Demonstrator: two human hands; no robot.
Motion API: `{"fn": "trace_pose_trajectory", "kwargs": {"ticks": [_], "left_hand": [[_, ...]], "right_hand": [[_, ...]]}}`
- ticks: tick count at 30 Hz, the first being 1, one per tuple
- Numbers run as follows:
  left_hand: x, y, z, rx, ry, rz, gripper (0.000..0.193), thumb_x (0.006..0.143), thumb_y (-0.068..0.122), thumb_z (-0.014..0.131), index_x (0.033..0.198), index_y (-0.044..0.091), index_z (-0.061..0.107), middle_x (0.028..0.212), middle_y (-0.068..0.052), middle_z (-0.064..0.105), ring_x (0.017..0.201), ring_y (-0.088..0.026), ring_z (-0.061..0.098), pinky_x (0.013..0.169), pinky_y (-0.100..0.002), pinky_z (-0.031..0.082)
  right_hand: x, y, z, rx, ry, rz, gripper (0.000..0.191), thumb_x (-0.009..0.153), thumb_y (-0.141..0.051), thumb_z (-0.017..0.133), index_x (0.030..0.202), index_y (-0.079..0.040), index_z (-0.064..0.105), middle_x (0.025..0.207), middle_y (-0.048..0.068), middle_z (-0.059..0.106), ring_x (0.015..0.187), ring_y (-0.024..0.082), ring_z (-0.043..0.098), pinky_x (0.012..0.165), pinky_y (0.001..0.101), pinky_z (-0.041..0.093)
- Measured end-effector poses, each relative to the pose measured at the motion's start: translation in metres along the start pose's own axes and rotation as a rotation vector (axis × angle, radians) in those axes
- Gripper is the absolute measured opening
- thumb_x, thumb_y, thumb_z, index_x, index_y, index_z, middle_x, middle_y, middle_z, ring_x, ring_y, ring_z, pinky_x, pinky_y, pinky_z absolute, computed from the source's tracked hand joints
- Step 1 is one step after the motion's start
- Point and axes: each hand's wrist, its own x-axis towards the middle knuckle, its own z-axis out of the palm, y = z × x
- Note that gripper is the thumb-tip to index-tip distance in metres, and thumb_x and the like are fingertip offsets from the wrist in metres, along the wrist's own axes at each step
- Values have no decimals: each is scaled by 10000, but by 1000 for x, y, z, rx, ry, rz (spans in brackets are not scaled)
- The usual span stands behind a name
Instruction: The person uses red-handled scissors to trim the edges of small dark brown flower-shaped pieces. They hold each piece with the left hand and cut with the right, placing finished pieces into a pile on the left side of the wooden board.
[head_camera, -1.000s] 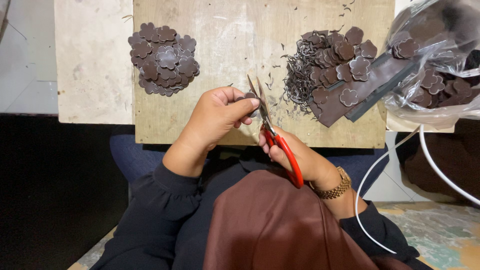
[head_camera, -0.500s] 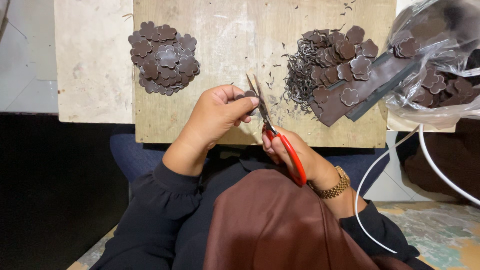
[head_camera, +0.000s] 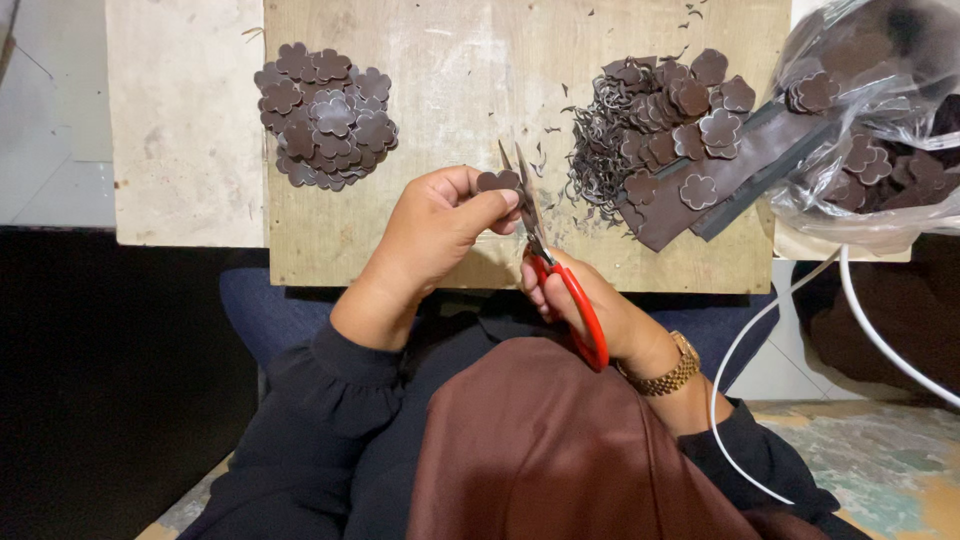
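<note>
My left hand (head_camera: 432, 228) pinches a small dark brown flower-shaped piece (head_camera: 497, 181) between thumb and fingers above the wooden board (head_camera: 460, 90). My right hand (head_camera: 585, 300) grips red-handled scissors (head_camera: 545, 255), whose blades point up and sit against the right edge of the flower piece. Both hands hover over the board's near edge, close to my lap.
A heap of trimmed brown flower pieces (head_camera: 325, 115) lies at the board's left. Uncut flowers, dark strips and thin offcuts (head_camera: 665, 135) are piled at the right. A clear plastic bag (head_camera: 870, 120) with more pieces sits far right. A white cable (head_camera: 790, 300) hangs beside it.
The scissors have shifted slightly along the flower piece's edge, and my left hand has turned the piece a little. The piles have not changed.
</note>
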Motion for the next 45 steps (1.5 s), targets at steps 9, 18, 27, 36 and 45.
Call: {"fn": "trace_pose_trajectory", "kwargs": {"ticks": [9,18,27,36,45], "left_hand": [[-1,1,1,-29,-12,21,130,934,72,693,947,-58,695,842,-76,729,749,-114,670,729,-256,564],[-2,6,1,-27,-7,12,105,936,69,688,930,-35,699,840,-63,726,746,-101,665,731,-249,558],[-6,12,2,-21,27,8,144,937,127,701,1026,15,684,894,-28,746,787,-78,714,681,-219,544],[-7,8,-4,83,-28,80,151,912,21,749,1026,-27,663,893,-55,723,770,-86,680,702,-226,559],[-8,7,-6,21,-29,87,207,902,6,746,1064,-33,623,903,-67,726,764,-100,693,699,-236,573]], "right_hand": [[0,2,3,57,57,23,531,1039,-608,482,1021,-78,498,797,-40,426,680,78,374,604,229,358],[-1,2,2,152,33,43,493,1039,-571,503,1007,-80,488,758,-48,381,638,70,317,556,224,309],[-2,-2,1,141,28,65,469,1054,-552,467,1013,-85,482,772,-42,401,651,76,327,566,229,328],[0,-2,1,62,-21,40,519,1023,-605,478,1074,-89,506,851,-30,444,738,82,392,665,228,387],[-3,1,0,125,-7,64,491,1035,-576,499,1006,-86,478,801,-35,394,688,87,332,606,245,332]]}}
